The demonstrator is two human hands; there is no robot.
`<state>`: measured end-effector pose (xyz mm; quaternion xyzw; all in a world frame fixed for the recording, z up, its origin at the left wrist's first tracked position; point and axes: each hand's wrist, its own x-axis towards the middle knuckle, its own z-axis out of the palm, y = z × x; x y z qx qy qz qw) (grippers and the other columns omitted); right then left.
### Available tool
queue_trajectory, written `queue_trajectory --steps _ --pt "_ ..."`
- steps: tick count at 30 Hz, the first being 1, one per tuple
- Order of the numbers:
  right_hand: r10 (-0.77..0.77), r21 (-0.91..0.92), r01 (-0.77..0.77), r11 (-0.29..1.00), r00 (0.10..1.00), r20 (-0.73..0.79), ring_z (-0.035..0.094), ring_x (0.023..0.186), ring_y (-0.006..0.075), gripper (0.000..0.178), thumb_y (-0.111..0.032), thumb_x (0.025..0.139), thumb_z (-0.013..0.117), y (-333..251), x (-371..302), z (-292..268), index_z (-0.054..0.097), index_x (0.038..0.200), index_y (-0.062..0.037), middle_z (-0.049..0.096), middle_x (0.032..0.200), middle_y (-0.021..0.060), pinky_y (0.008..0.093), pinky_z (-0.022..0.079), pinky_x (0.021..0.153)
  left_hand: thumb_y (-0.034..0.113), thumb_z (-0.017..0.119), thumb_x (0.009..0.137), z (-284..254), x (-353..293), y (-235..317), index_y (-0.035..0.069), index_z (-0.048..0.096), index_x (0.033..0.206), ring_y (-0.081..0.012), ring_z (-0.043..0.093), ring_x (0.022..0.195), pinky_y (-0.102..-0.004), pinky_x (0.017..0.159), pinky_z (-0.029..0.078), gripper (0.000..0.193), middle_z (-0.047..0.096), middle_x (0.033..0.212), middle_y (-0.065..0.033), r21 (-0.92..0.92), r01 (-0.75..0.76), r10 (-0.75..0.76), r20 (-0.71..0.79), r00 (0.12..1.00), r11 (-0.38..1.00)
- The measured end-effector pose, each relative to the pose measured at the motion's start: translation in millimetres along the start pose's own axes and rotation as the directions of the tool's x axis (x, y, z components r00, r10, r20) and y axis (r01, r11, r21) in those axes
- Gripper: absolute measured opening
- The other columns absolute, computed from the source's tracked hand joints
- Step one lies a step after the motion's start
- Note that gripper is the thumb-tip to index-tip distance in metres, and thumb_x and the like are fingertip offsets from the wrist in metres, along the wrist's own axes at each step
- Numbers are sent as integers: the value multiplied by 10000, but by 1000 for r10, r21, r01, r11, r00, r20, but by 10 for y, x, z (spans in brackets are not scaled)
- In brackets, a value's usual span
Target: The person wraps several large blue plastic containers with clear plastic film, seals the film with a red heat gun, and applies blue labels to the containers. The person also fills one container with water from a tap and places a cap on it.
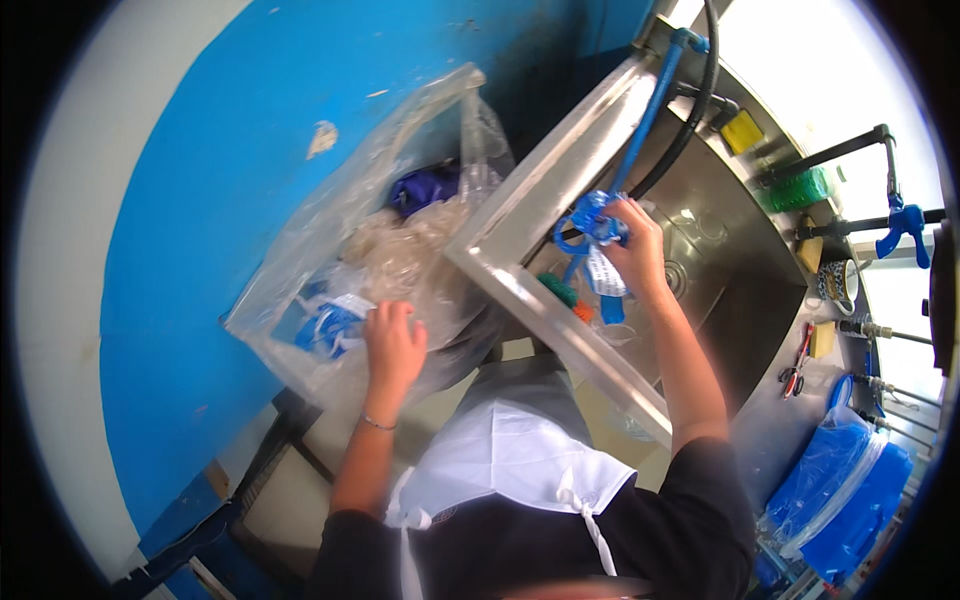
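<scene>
My left hand point(393, 343) rests on the rim of a large clear plastic bag point(330, 240) full of crumpled plastic and blue scraps, its fingers bent over the film. My right hand point(635, 250) is closed on a blue spray nozzle point(592, 222) that hangs on a blue hose point(650, 110) over the steel sink point(740, 290). A white tag dangles below the nozzle. A white apron covers my front.
A black hose runs beside the blue one. On the sink's far ledge are yellow sponges point(743, 131), a green scrubber point(800, 190), scissors point(795, 375) and blue-handled taps point(905, 225). Blue plastic bags point(845, 490) lie at the right. A blue wall point(230, 200) stands to the left.
</scene>
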<state>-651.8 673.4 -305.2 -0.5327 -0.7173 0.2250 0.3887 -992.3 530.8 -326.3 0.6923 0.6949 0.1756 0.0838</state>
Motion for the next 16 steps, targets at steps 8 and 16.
queue_trajectory --steps 8,16 --pt "-495 266 420 868 774 395 637 966 388 435 -24 679 699 -1768 26 2169 624 1084 -160 564 1188 176 439 549 780 138 685 758 45 -596 -22 -13 584 1086 -377 613 898 -487 787 478 376 636 958 -203 81 -50 10 436 900 995" --pt "-329 66 656 752 287 900 427 1304 344 470 -260 841 642 -1748 -706 3623 596 1306 -314 471 1358 112 669 310 1032 50 657 767 -102 -685 -332 -58 596 1171 -433 603 922 -499 815 476 423 623 1023 -276 -111 -218 240 262 935 970"
